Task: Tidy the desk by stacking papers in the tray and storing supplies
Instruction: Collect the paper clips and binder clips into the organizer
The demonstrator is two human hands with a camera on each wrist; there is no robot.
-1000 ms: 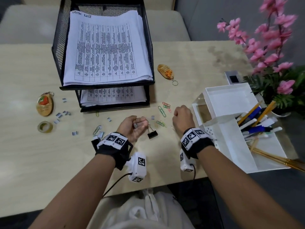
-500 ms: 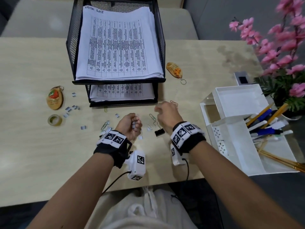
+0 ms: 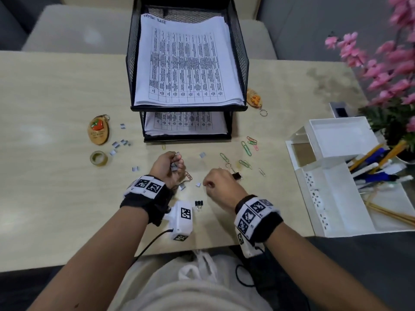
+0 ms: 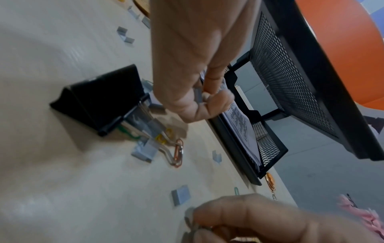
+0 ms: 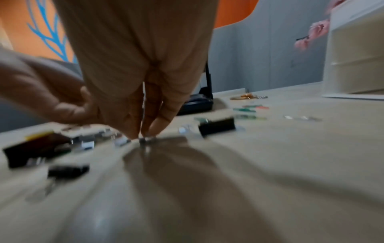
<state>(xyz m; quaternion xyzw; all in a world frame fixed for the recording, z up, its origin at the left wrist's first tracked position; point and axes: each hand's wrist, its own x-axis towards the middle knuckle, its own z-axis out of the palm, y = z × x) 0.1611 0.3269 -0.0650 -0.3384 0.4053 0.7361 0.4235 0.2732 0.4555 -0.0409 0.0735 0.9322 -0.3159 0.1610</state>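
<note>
I see the desk (image 3: 56,90), light wood grain, carrying everything noted below. At its far middle stands a black mesh two-tier paper tray (image 3: 243,63); a stack of printed papers (image 3: 186,63) fills the upper tier and a second stack lies in the lower tier. At the right edge sits a white desk organiser (image 3: 336,140) with pens and pencils (image 3: 377,162) in its near compartment. A pink artificial flower plant (image 3: 386,63) stands behind it.

My left hand (image 3: 167,167) hovers just in front of the tray, its fingers curled round several staple strips (image 3: 176,163). My right hand (image 3: 221,187) is lowered beside it, fingers (image 5: 133,121) drawn together at the desk surface and pinching at a small staple strip (image 5: 146,140); the blur keeps me from confirming a firm hold.

Between and around the hands lie black binder clips (image 3: 199,204), the largest (image 4: 99,98) near the left hand. Coloured paper clips (image 3: 247,149) are scattered right of the hands. Loose staple strips (image 3: 122,143) lie to the left, near a tape roll (image 3: 98,158) and a strawberry keychain (image 3: 98,130). An orange keychain (image 3: 254,100) rests beside the tray.
</note>
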